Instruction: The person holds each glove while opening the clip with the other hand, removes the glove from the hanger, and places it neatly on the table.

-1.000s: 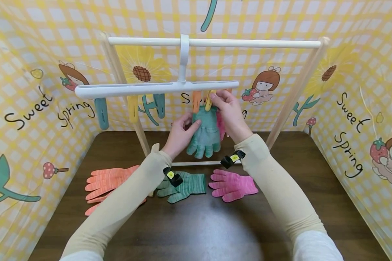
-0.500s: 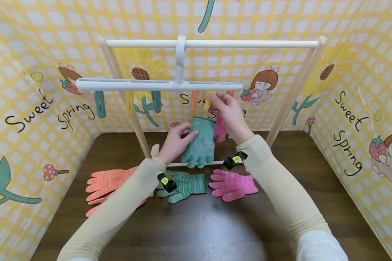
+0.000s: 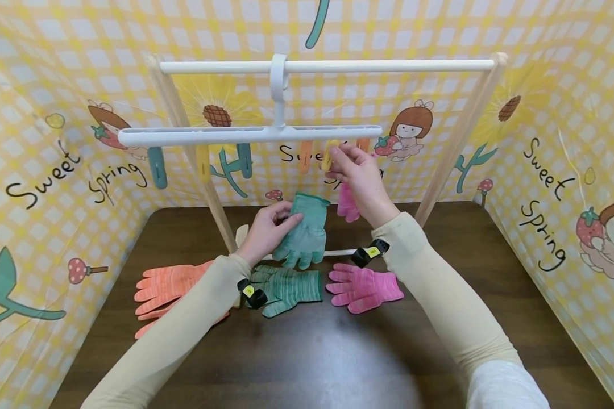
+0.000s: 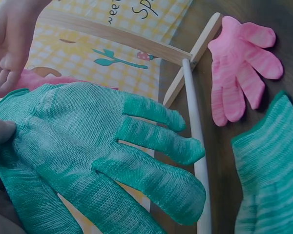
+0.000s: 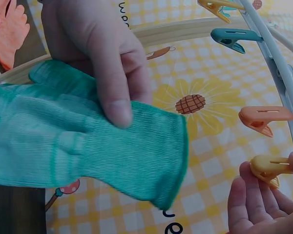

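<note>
My left hand point(image 3: 267, 228) pinches a light green knit glove point(image 3: 307, 224) near its cuff, thumb on the front. The glove hangs fingers down, below and apart from the white hanger point(image 3: 199, 135). My right hand point(image 3: 358, 173) pinches a yellow clothespin point(image 5: 271, 165) on the hanger, its thumb on the handle end. An orange clothespin point(image 5: 266, 114) hangs beside it with nothing in it. Behind my right hand hangs a pink glove point(image 3: 348, 205), its upper part hidden.
The hanger hooks over a rack's white rod point(image 3: 389, 66). On the brown table point(image 3: 307, 363) lie orange gloves point(image 3: 166, 281), a green glove point(image 3: 297, 287) and a pink glove point(image 3: 365, 288). More clothespins, such as a teal one point(image 3: 157, 167), hang at the hanger's left.
The light green glove has come away from the clothespins and moved down and left with my left hand. My right hand has stayed at the yellow clothespin.
</note>
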### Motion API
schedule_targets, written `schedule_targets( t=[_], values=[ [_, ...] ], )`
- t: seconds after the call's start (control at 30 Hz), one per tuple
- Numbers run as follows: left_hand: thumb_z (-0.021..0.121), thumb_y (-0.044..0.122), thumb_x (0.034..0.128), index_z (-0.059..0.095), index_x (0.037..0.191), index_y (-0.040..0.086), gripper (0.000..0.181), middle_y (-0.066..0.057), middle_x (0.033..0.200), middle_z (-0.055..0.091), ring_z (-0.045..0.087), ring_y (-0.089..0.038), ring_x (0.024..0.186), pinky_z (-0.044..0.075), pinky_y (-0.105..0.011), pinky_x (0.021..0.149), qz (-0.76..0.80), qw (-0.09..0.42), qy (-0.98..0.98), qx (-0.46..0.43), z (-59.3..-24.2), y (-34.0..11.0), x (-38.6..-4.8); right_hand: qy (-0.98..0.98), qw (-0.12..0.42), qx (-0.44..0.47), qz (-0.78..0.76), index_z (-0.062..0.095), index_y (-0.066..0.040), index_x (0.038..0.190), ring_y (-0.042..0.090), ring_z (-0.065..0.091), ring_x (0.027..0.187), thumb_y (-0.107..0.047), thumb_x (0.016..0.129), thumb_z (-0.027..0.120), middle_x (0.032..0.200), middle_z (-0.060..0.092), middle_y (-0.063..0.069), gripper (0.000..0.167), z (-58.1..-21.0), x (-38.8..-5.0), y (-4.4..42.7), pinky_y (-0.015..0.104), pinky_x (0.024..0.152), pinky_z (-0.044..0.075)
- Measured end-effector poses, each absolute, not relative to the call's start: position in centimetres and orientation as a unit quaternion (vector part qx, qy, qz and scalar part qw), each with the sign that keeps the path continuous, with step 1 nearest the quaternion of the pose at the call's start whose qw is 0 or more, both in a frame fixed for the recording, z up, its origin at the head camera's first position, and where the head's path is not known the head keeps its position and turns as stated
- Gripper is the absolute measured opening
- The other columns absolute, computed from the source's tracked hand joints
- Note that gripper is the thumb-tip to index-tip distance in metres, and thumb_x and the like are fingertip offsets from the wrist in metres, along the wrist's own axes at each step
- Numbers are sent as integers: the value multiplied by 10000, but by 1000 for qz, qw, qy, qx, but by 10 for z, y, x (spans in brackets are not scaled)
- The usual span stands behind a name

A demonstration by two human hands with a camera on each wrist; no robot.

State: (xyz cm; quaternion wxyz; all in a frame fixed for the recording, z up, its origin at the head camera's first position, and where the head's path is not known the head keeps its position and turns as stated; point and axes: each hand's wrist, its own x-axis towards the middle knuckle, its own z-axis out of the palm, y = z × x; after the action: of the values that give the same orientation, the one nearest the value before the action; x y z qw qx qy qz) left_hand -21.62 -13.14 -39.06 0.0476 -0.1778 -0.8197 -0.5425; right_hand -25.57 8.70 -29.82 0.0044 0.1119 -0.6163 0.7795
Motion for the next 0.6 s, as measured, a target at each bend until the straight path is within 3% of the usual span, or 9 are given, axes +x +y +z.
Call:
schedule_targets(
  t=[0.27,0.43,0.6],
  values=[
    [684,225,1028,721,1158,66,209,-95,1031,779,670,-179,907,487,-298,796,-534,28,-827,-173,-394,-133,-213,-631,3,115,767,523,89,1403,145,686,904,-186,1071,590,1233,661,126,436,-296,-252,90,347,955,558],
    [681,235,1029,718,1159,81,204,-76,1022,774,654,-179,869,472,-312,766,-524,23,-833,-175,-395,-132,-211,-640,7,126,758,502,104,1433,143,694,948,-182,1067,593,1351,622,250,473,-295,-251,94,374,995,548],
    [679,219,1029,714,1143,102,167,-37,962,755,607,-158,788,447,-303,720,-512,20,-840,-179,-395,-132,-208,-657,8,144,740,528,105,1407,152,702,991,-177,1069,587,1369,616,291,444,-296,-249,97,370,1007,542]
  ],
)
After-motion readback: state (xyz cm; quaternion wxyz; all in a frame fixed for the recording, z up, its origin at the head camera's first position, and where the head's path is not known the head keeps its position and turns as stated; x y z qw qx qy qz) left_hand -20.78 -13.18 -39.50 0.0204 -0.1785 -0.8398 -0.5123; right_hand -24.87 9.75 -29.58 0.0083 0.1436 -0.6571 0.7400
